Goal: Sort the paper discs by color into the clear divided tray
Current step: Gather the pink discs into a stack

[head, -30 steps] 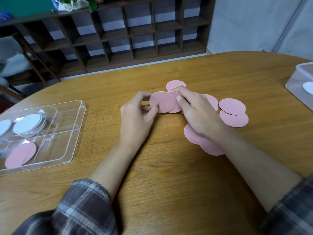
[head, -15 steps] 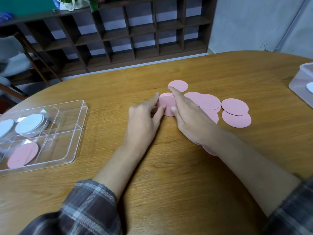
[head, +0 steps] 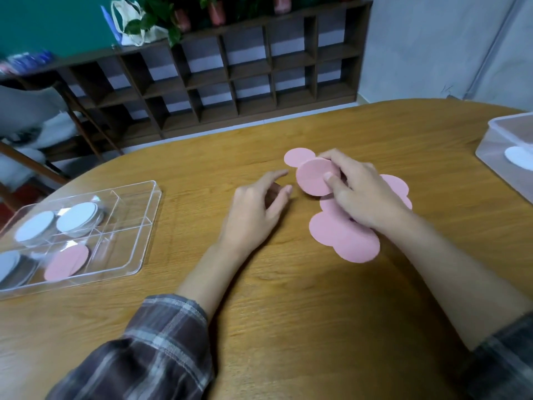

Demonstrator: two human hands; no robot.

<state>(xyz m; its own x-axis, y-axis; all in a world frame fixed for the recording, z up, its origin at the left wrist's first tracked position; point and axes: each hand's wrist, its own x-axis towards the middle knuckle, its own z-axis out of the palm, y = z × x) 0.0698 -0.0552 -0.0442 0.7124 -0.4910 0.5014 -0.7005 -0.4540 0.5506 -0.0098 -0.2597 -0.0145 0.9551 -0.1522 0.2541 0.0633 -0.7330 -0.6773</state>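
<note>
1. Near the middle of the worktop (head: 288, 313), toward its far edge, the right hand (head: 363, 194) pinches a pink disc (head: 313, 176) between thumb and fingers. The disc is tilted up off the wood, its face turned toward the viewer.
2. Loose discs (head: 343, 235), all pink, lie flat and overlapping beneath and beside that hand, spreading toward the near edge. A far disc (head: 294, 157), also pink, lies flat just behind the pinched one and is partly covered by it.
3. The left hand (head: 253, 215) rests on the wood just left of the pinched disc, not touching it. Its fingers are loosely curled and it holds nothing.
4. At the left edge sits the tray (head: 127, 215), clear and divided.
   - Its far compartment holds white stacks (head: 76, 219) side by side.
   - A near compartment holds tray pinks (head: 66, 262), a few pink discs lying together.
   - A further pale stack is cut off by the picture's left border.
5. At the right edge stands a clear box (head: 496, 140) with a white disc (head: 519, 157) inside.
6. Plaid sleeves (head: 161, 350) cover both forearms at the near edge.
7. Beyond the far edge, a dark cubby shelf (head: 230, 73) stands against the wall.
</note>
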